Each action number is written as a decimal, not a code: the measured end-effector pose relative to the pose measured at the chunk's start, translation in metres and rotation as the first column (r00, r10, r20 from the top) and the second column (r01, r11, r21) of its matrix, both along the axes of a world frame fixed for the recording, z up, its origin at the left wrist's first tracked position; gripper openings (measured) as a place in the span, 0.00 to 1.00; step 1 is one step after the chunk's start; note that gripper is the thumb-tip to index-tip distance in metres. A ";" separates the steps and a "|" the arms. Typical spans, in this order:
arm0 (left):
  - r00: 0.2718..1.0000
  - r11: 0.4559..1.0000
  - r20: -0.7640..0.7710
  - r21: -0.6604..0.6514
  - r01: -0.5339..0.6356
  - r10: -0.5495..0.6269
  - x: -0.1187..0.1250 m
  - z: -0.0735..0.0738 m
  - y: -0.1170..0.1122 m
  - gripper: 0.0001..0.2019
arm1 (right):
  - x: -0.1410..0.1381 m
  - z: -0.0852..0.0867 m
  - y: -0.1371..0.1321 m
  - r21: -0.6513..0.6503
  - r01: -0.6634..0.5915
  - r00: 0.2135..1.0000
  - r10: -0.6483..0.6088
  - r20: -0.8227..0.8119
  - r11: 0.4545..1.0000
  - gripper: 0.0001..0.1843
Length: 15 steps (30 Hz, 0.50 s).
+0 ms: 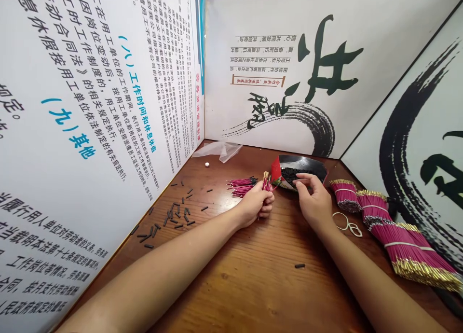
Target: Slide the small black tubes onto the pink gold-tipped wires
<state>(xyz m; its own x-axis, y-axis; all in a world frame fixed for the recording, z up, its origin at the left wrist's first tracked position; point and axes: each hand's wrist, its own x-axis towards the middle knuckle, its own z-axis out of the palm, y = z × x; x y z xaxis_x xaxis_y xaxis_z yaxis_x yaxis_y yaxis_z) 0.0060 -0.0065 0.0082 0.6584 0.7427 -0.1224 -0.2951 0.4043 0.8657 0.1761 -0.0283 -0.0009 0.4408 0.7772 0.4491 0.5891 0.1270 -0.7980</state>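
Observation:
My left hand is closed around a small bundle of magenta wires, held upright with gold-coloured terminals at the top. Just left of that hand, more magenta wires with dark ends lie on the table. My right hand is at the near edge of an open box, red on its left side and dark at the back. Its thumb and forefinger tips come close together in a pinch; whatever lies between them is too small to make out. Short black tubes fill the box.
Loose black tubes are scattered on the table at left; a single tube lies in front. Tied magenta wire bundles and rubber bands are at right. Clear plastic lies at the back. Printed panels enclose the table.

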 end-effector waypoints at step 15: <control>0.994 0.987 0.099 -0.151 0.058 -0.044 -0.004 -0.002 0.009 0.10 | 0.001 -0.003 -0.007 -0.301 0.215 0.697 0.070 0.714 0.929 0.18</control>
